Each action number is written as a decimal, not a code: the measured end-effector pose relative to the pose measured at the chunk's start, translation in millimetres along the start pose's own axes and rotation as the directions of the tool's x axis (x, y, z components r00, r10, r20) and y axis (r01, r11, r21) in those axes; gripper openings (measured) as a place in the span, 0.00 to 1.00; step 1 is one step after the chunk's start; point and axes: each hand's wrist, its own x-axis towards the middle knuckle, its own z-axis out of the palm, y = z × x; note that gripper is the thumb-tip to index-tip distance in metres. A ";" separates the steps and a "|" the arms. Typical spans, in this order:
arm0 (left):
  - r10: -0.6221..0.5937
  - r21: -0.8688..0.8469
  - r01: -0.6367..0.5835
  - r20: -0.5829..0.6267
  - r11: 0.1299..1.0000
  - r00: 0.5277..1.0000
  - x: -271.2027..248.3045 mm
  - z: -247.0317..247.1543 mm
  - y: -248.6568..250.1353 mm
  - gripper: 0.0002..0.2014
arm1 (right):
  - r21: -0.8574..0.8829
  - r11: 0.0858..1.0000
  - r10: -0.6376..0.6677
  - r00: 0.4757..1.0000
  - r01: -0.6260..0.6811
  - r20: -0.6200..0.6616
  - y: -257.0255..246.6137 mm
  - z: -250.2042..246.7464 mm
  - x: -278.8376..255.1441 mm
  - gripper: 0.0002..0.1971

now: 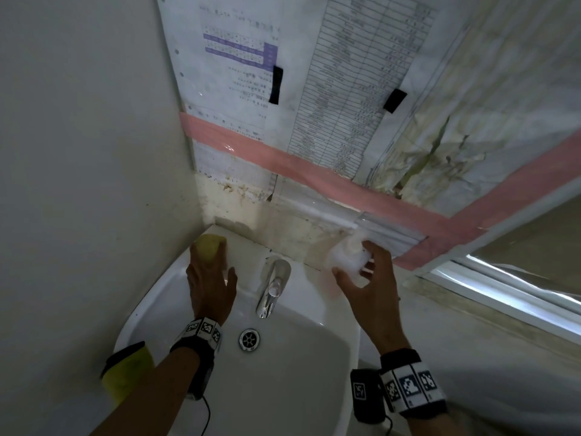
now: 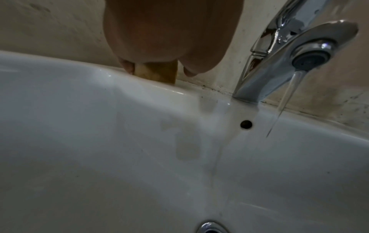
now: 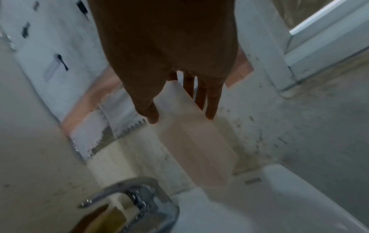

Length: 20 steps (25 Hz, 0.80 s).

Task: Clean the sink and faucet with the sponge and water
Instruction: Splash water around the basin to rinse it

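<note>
Left hand [image 1: 210, 286] is closed round sponge [image 1: 210, 248], sink [image 1: 151, 297] 10 o'clock; bottle [image 1: 347, 258] is gripped by right hand [image 1: 366, 286], 2 o'clock.

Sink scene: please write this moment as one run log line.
left hand: holds yellow sponge on sink rim | right hand: grips soap bottle | faucet: running

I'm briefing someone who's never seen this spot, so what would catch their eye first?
Two hands over a white sink: the left hand grips a yellow sponge at the back left rim, while the right hand holds a translucent soap bottle at the back right. Between them, the chrome faucet runs a thin stream. Behind, pink tape crosses stained wall papers.
</note>
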 end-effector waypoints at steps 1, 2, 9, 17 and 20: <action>-0.015 -0.006 0.015 0.005 1.000 1.000 1.9 0.7 0.8 0.34 | 0.015 1.000 0.016 1.000 -0.017 0.009 14.1 3.4 -4.7 0.34; -0.036 -0.011 0.036 0.008 0.999 0.999 3.2 1.8 1.1 0.33 | 0.032 0.999 0.031 0.999 -0.031 0.019 27.7 7.7 -9.6 0.34; -0.029 -0.026 0.028 -0.053 0.999 0.998 9.8 9.0 -10.6 0.27 | 0.080 0.987 0.146 0.988 -0.143 -0.042 64.0 29.2 -8.1 0.32; -0.058 -0.242 0.042 -0.060 0.969 0.997 -12.1 -23.9 -4.5 0.29 | -0.035 0.996 0.086 0.995 -0.085 0.055 86.5 9.7 -3.5 0.33; 0.022 -0.342 -0.061 -0.118 0.938 0.993 -24.7 -44.7 27.6 0.32 | -0.111 0.992 0.070 0.988 -0.055 0.135 88.0 -10.1 2.2 0.36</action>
